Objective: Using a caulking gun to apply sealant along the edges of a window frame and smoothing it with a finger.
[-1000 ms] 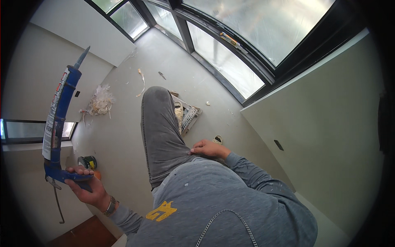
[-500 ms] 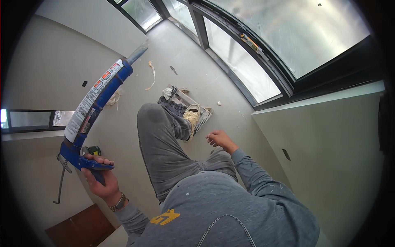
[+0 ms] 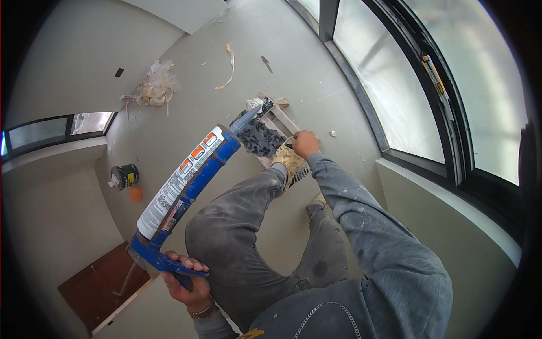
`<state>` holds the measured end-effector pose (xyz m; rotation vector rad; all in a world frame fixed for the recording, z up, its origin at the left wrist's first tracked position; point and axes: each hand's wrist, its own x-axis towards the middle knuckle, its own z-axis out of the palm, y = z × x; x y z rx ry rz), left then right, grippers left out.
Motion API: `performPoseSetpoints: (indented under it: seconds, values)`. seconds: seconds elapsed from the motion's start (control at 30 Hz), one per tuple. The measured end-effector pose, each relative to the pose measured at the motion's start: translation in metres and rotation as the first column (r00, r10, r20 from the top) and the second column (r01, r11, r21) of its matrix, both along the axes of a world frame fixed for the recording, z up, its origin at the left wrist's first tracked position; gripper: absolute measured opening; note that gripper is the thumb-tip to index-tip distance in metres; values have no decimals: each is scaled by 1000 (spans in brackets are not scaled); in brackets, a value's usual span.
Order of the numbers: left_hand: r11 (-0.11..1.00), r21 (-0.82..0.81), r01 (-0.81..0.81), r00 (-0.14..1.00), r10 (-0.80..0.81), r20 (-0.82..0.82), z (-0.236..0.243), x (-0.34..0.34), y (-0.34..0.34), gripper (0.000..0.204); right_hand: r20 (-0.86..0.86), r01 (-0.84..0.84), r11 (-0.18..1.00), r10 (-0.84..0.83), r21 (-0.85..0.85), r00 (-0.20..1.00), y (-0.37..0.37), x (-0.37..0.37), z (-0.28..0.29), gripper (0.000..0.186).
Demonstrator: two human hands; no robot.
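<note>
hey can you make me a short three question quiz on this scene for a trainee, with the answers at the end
1. True or false: the left hand holds the blue caulking gun.
2. Which of these is the right hand nearest to: A) dark bucket, B) beige shoe, C) crumpled plastic pile?
3. Fill in: at the gun's far end, away from the hand holding it, is a tapered grey ____.

Key: 1. True. 2. B. 3. Nozzle.

indoor building site: caulking gun (image 3: 185,183), tub (image 3: 128,175), floor scraps (image 3: 157,86)
</note>
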<state>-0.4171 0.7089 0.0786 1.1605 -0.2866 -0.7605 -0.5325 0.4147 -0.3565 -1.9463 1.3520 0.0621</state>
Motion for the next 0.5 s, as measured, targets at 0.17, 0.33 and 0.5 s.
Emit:
performPoseSetpoints:
  seconds: [0.17,0.33,0.5]
  values:
    - [994,-57,-94,992,88,-89,-5,2,14,42,-96,-133,990,128,-53,987,-21,43,-43,25]
    - [987,-74,-142,983,132,-126,-5,12,18,41,-177,-337,937,317,-94,932,-17,70,-72,25]
    - [984,-79,-159,977,145,-157,-6,18,11,41,19,-222,965,221,140,975,-26,92,-66,24]
